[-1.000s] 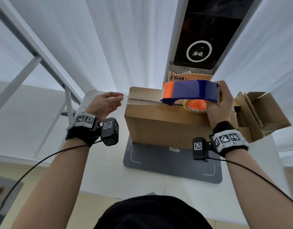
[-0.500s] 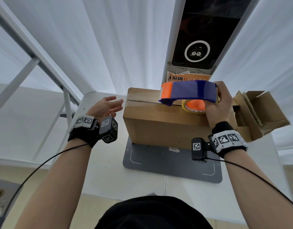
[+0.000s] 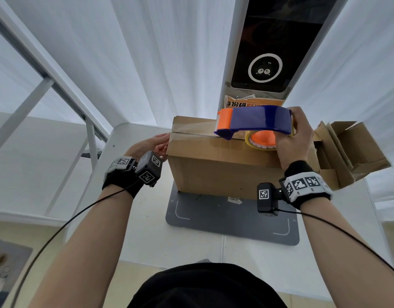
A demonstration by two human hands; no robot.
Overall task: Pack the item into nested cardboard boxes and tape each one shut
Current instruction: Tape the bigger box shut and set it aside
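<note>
Two hands work a closed cardboard box that sits on a grey mat on the white bench, seen from the head camera, the only view. The right hand grips the blue and orange tape dispenser, its fingers curled round the rear of the handle, and holds the cutter end over the top seam about midway along the box. A strip of clear tape lies along that seam from the dispenser toward the left edge and folds down over the left end. The left hand presses its straightened fingers against that left end, at the spot where the tape turns the corner.

An open, empty-looking smaller carton lies tipped on its side just beside the box at the right. Behind stands a pillar with a dark screen, and white curtains hang all round. The packed item is not visible; it is presumably inside the closed box.

By the look of it, this box is being sealed and the seam is only half covered. Tape could wrinkle or lift at the left corner if the pressing fingers let go too soon, and a crooked pull of the dispenser would carry the strip off the seam. The box could also slide on the mat under a hard pull.
</note>
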